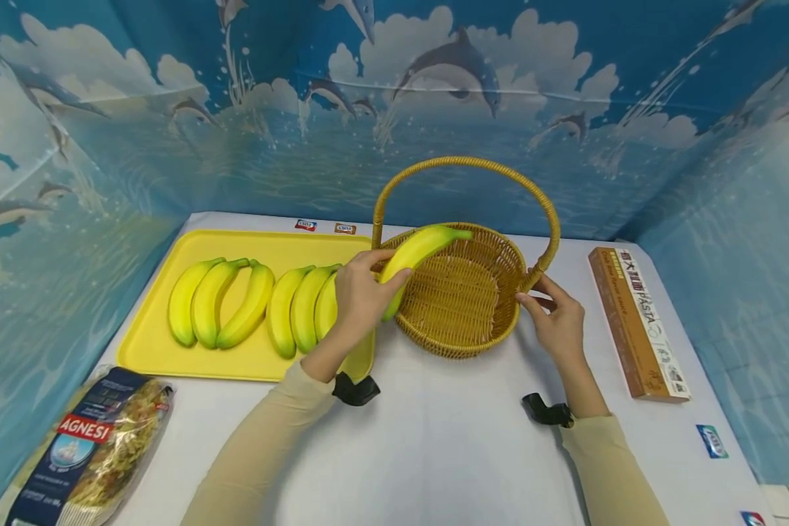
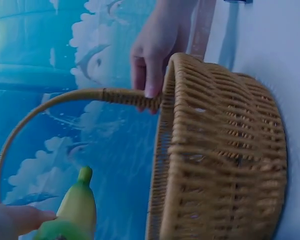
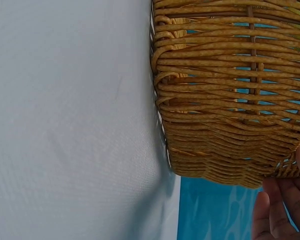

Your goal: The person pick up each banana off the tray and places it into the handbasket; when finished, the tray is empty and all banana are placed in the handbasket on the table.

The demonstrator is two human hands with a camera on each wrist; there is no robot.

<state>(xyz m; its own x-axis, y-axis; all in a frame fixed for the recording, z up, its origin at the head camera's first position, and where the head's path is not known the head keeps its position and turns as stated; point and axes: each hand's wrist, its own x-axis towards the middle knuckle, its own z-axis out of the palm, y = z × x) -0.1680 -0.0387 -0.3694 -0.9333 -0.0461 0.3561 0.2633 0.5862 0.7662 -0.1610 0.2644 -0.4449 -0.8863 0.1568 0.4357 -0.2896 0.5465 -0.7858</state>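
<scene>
A banana (image 1: 416, 256) is gripped in my left hand (image 1: 361, 292), held over the left rim of the wicker basket (image 1: 460, 343), its green tip pointing across the opening. In the left wrist view, the banana (image 2: 77, 205) shows beside the basket's wall (image 2: 225, 145). My right hand (image 1: 555, 318) pinches the basket at its right side, where the arched handle (image 1: 549, 212) joins the rim; the left wrist view shows its thumb and fingers around the handle's base. No bananas show inside the basket. Several more bananas (image 1: 210, 299) lie on a yellow tray (image 1: 269, 245) to the left, partly covered by my left hand.
A brown pasta box (image 1: 638, 321) lies on the right of the white table (image 1: 434, 453). At the front left is an Agnesi pasta bag (image 1: 92, 446). Small packets (image 1: 712, 441) lie at the right edge and others (image 1: 345, 229) behind the tray. A dolphin-print curtain (image 1: 289, 161) hangs close behind.
</scene>
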